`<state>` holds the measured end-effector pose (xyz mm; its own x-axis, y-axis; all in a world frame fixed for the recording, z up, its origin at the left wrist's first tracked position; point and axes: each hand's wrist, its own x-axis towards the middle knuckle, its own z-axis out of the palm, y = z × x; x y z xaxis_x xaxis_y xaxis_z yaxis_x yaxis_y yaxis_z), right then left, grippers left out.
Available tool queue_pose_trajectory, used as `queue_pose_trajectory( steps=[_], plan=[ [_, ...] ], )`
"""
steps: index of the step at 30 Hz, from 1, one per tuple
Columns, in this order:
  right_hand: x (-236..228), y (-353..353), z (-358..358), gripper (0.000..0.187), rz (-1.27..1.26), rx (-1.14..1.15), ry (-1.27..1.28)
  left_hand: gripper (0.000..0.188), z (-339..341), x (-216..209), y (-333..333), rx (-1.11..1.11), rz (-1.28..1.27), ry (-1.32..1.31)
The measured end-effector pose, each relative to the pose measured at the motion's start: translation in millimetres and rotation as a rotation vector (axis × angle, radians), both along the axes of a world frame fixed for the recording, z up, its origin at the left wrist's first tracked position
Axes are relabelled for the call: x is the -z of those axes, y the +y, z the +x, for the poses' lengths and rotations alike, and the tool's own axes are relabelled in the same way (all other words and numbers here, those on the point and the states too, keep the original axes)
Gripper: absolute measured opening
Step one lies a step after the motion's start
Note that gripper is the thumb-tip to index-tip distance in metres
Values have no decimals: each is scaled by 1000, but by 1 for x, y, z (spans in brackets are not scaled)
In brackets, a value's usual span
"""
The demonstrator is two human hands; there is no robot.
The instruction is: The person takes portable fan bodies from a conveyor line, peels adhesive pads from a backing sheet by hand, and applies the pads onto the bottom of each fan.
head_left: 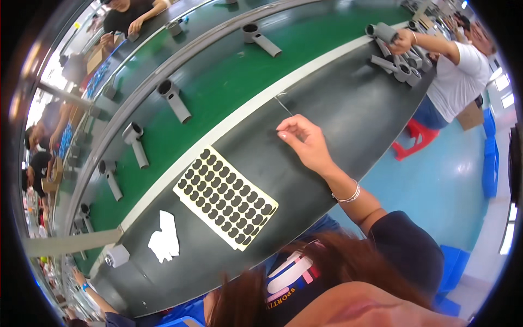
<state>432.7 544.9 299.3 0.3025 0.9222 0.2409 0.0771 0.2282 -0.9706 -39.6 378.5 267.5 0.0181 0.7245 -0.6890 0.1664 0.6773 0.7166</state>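
Note:
My right hand (306,143) hovers over the dark work table (348,103), its thumb and fingertips pinched together. A small dark speck shows at the fingertips, too small to name. Nearer me lies a pale-yellow sheet of black rounded stickers (229,195), set out in rows, with another sheet edge peeking from beneath. To its left rests a crumpled piece of white paper (164,238). My left hand does not show.
Grey plastic tube fittings (175,102) sit spaced along the green conveyor belt (218,76) beyond a pale rail. A co-worker's hand (402,42) holds a grey fitting near a pile of them (404,70). A grey-white cylinder (117,255) stands at the table's left end.

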Motion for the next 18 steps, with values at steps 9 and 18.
queue_pose_trajectory(
  steps=[9, 18],
  plan=[
    [-8, -6, -11, 9, -20, -91, -106, 23, 17, -14, 47, 233, 143, 252],
    [0, -11, -14, 16, -126, -133, -91, 22, 110, -51, 81, 276, 494, 348]
  ],
)
